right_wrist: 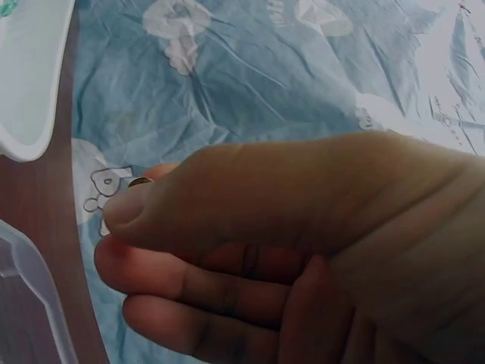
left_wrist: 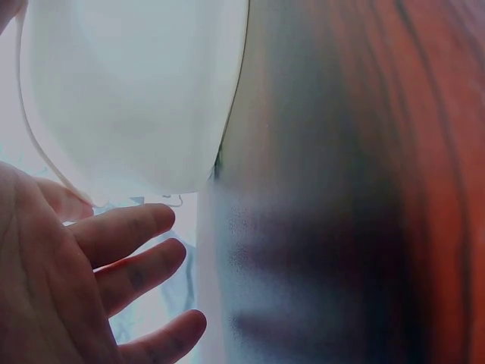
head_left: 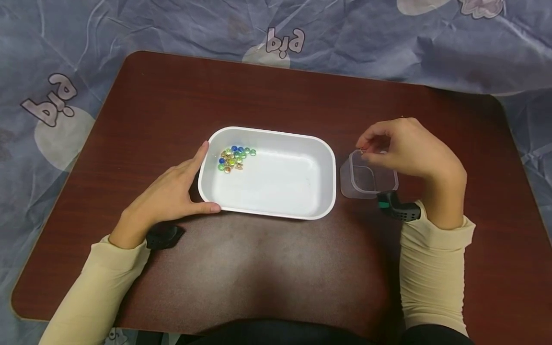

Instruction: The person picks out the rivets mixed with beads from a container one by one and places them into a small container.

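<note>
A white tray (head_left: 276, 191) lies mid-table, with several small glass marbles (head_left: 232, 162) in blue, green, yellow and amber gathered at its left end. My left hand (head_left: 170, 194) rests against that end, thumb on the front rim and index finger on the left rim. In the left wrist view its fingers (left_wrist: 136, 227) are spread and fairly straight. On the right, my right hand (head_left: 407, 148) is over a clear plastic box (head_left: 362, 187), partly hiding it. Thumb and fingertips pinch a small shiny brownish marble (right_wrist: 140, 182), mostly covered by the thumb.
The brown table (head_left: 276, 268) has rounded corners. Behind and beside it hangs a crumpled blue-grey printed cloth (head_left: 194, 33). A black wrist camera (head_left: 398, 208) on the right arm sits close to the box's front edge; another camera (head_left: 165, 237) is on the left wrist.
</note>
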Motion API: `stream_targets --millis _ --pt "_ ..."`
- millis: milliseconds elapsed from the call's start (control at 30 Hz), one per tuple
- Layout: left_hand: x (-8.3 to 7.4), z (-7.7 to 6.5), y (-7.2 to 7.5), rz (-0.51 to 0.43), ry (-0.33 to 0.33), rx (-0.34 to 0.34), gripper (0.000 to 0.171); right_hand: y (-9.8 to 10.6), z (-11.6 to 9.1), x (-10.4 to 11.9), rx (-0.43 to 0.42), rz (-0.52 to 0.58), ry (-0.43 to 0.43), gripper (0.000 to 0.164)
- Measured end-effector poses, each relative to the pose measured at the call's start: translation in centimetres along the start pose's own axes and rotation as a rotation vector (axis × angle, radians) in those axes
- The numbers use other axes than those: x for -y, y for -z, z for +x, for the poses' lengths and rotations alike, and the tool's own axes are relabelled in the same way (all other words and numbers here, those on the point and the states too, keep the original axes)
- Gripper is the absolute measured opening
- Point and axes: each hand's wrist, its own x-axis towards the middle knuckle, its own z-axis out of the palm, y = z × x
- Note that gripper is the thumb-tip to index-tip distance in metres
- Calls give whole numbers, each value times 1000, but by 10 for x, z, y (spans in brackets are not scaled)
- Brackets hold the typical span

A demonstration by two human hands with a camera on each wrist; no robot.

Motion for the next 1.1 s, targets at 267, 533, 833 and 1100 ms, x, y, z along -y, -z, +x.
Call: stream_targets --millis 267,533,833,1100 --pt "0 1 0 -10 13 8 127 11 -11 -6 -21 -11 -59 18" --pt "0 1 -1 -8 -1 -4 128 20 -23 -11 -72 -44 -49 18" --pt "-1 0 -1 -9 13 1 127 27 -32 -17 -83 -43 -97 14" --pt "-2 0 -1 -6 23 5 127 31 -38 -19 -70 3 -161 15"
